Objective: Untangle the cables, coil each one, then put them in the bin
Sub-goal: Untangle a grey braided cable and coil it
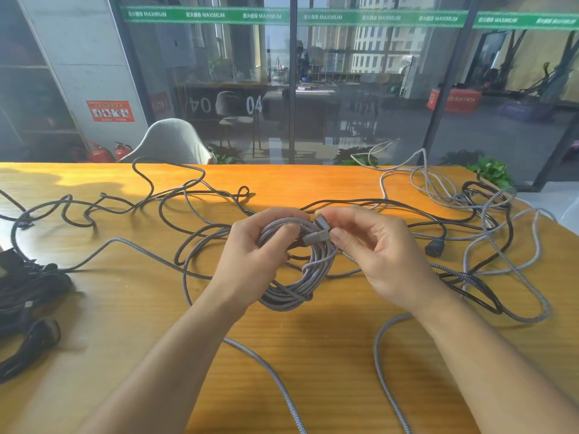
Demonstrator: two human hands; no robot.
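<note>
Item: grey braided coil (300,270), hanging over mid tabletop (313,355); my left hand (250,255) grips its top loops; my right hand (372,245) pinches the connector (316,237), lying left-right just right of that grip; bin unseen.

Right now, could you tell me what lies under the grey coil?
Under the grey coil, loose grey and black cables cross the wooden table; the left hand hides part.

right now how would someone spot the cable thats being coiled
On the wooden table, look mid-table between the two hands. The grey braided coil hangs from the left hand; unlike the loose cables around, it's wound in neat loops.
</note>
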